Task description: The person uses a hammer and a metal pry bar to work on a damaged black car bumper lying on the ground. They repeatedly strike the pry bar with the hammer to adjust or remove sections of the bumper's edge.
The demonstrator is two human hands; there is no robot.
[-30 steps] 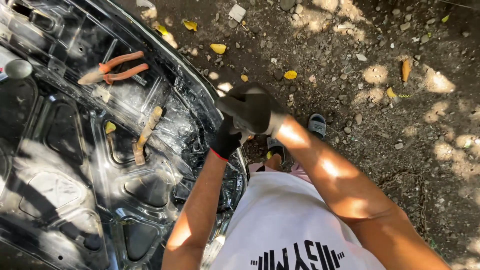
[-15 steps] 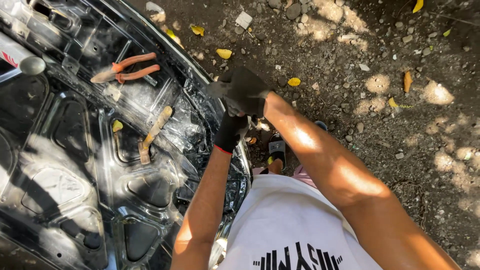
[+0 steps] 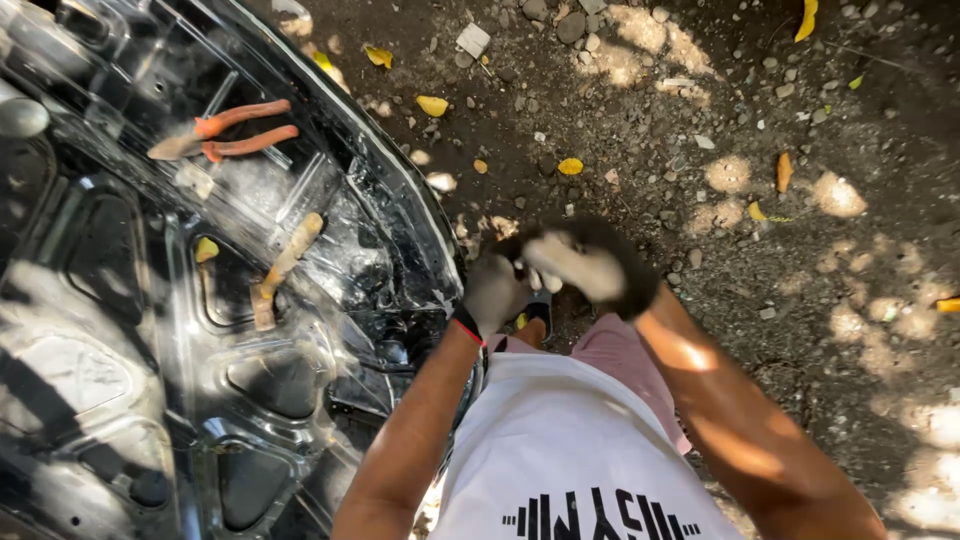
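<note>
Both grips are seen joined in front of the body, just beside the edge of the black car hood panel [image 3: 150,380] lying on the ground. Left hand [image 3: 494,290], in a dark glove with a red cuff band, is closed into a fist and pressed against the right hand [image 3: 580,265]. That one, gloved in dark fabric with a pale palm, is blurred; its fingers are curled toward the left glove, but whether anything is gripped cannot be told. Below the hands a white shirt [image 3: 580,450] and pink shorts [image 3: 625,360] are seen. Farther along the panel, a pale rusty tool [image 3: 285,268] is laid in a recess. Beyond it, orange-handled pliers [image 3: 225,135] are rested on the panel. Yellow leaves [image 3: 432,105] and stones are scattered on the dirt ground [image 3: 700,120] beside the panel.
</note>
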